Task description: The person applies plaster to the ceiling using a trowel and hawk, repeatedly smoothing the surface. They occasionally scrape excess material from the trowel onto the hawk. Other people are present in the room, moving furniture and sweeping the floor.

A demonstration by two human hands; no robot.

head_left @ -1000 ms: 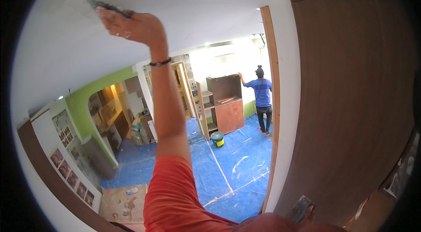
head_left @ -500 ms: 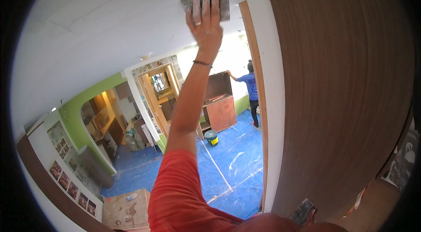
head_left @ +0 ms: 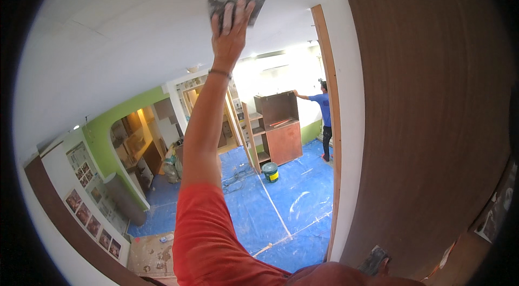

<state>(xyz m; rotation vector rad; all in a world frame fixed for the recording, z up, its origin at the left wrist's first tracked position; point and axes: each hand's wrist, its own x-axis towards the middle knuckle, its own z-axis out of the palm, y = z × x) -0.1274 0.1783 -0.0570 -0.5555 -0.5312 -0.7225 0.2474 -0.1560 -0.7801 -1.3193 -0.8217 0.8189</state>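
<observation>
My left hand is raised overhead and closed on a thin, square metal putty spreader. Its fingers lie along the blade's back, and the blade is up against the white ceiling. On the ceiling around the blade there is a faint greyish patch. Low at the right, my right hand grips a second flat grey putty spreader; most of that hand is hidden by my shoulder.
A brown wood-grain panel fills the right, beside a wooden door frame. Blue sheeting covers the floor. A green bucket stands near a brown cabinet, which a person in blue touches. Lower left is a stained board.
My left hand and its spreader have moved left along the ceiling, and the blade has tilted. The view has shifted slightly, so the room sits further right. My right hand stays low.
</observation>
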